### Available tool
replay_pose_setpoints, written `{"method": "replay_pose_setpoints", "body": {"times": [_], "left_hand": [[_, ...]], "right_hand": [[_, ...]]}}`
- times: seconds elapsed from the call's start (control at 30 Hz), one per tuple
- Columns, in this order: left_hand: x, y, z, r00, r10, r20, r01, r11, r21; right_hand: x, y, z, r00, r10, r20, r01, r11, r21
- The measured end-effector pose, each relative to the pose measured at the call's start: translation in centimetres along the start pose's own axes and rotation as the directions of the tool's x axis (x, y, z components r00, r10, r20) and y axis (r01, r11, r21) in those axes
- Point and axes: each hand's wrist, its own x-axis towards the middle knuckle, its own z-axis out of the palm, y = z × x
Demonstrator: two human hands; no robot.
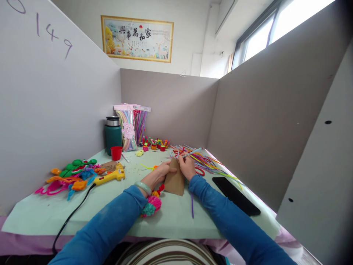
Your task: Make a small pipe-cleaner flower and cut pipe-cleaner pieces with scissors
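Observation:
My left hand (163, 170) is closed on the left edge of a brown piece of cardboard (174, 182), its thumb lying on the face. At the top of the same cardboard my right hand (188, 167) pinches a slim pale pen-like stick (194, 152), which slants up to the right. A pale curled strand (174, 151) shows just beyond the cardboard's upper end. Beside my left wrist lies a pink and teal pipe-cleaner piece (153, 206). A purple pipe cleaner (192, 206) rests below my right hand. The fingertips' exact contact is partly hidden.
A yellow glue gun (110, 177) with a black cord lies left, by a heap of pipe-cleaner shapes (74, 176). Behind stand a red cup (116, 153), a green bottle (113, 137) and bagged pipe cleaners (129, 129). Loose pipe cleaners (206, 162) and a black slab (235, 195) lie right.

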Motion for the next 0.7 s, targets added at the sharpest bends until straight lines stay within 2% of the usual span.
{"method": "replay_pose_setpoints", "body": {"times": [0.33, 0.53, 0.63, 0.7], "left_hand": [[0.1, -0.1, 0.0, 1.000, -0.006, -0.008, 0.006, 1.000, -0.022], [0.2, -0.2, -0.1, 1.000, 0.002, 0.015, -0.001, 0.999, -0.041], [0.2, -0.1, -0.2, 0.999, 0.008, 0.031, -0.006, 0.999, -0.042], [0.2, -0.1, -0.3, 0.999, 0.019, 0.039, -0.017, 0.999, -0.044]], "right_hand": [[0.0, -0.2, -0.2, 0.999, 0.014, 0.049, -0.016, 0.999, 0.030], [-0.1, -0.7, -0.4, 0.995, 0.012, 0.094, -0.024, 0.991, 0.130], [0.4, -0.4, -0.7, 0.997, 0.062, 0.051, -0.072, 0.976, 0.205], [1.3, 0.1, -1.4, 0.992, 0.124, -0.010, -0.120, 0.975, 0.187]]}}
